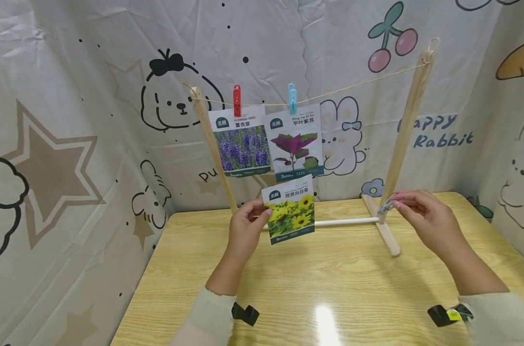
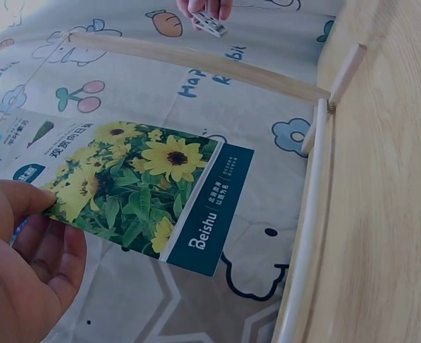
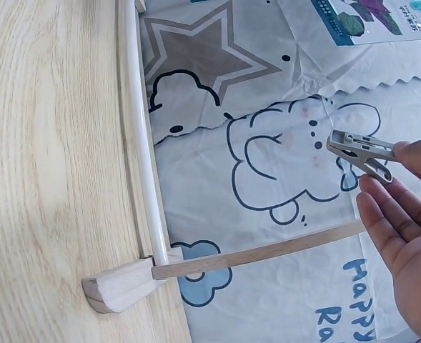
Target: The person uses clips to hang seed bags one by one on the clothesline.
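Observation:
My left hand [image 1: 247, 226] pinches the left edge of a seed packet [image 1: 290, 211] with yellow sunflowers on it, held up below the string. Between thumb and fingers of my right hand [image 1: 430, 218] is a grey clothespin [image 3: 362, 153], near the right post. Two more packets hang on the string [image 1: 357, 86]: a lavender packet [image 1: 242, 144] under a red clothespin [image 1: 237, 101], and a purple-leaf packet [image 1: 294, 144] under a light blue clothespin [image 1: 292, 99]. The sunflower packet is apart from both.
A left wooden post [image 1: 212, 139] and a right wooden post [image 1: 406, 129] carry the string. A white rod [image 1: 346, 222] joins them low down, and a wooden foot [image 1: 383, 230] lies under the right post. Behind the wooden table [image 1: 287, 288] hangs a printed curtain [image 1: 262, 43].

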`<action>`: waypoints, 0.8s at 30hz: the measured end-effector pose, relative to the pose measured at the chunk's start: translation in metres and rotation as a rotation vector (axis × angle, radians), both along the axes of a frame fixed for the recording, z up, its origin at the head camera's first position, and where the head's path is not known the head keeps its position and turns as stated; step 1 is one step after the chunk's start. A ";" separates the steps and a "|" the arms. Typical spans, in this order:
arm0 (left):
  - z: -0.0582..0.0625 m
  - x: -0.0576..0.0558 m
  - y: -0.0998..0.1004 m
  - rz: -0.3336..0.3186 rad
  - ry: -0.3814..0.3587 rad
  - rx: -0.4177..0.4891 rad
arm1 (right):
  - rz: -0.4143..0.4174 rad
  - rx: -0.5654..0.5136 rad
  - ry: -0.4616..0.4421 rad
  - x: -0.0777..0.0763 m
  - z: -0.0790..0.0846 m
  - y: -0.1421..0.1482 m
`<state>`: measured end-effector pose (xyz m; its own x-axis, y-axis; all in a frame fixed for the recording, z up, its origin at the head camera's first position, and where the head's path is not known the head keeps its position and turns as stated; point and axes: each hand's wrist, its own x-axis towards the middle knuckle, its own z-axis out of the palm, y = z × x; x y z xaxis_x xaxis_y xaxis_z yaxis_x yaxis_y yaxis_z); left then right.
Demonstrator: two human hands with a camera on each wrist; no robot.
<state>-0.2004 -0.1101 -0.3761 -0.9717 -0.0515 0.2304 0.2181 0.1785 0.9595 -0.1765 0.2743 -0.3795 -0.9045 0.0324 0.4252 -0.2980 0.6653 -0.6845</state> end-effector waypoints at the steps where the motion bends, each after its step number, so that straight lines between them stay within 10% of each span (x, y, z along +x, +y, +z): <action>1: 0.001 0.000 0.000 -0.002 0.003 -0.001 | -0.002 0.000 -0.002 0.000 0.001 0.000; 24: 0.020 -0.003 0.006 -0.030 0.071 -0.039 | 0.014 0.013 0.057 -0.001 0.020 0.001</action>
<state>-0.2032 -0.1039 -0.3565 -0.9538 -0.0123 0.3002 0.2912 0.2076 0.9339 -0.1775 0.2750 -0.3594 -0.8790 0.0136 0.4767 -0.3462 0.6694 -0.6573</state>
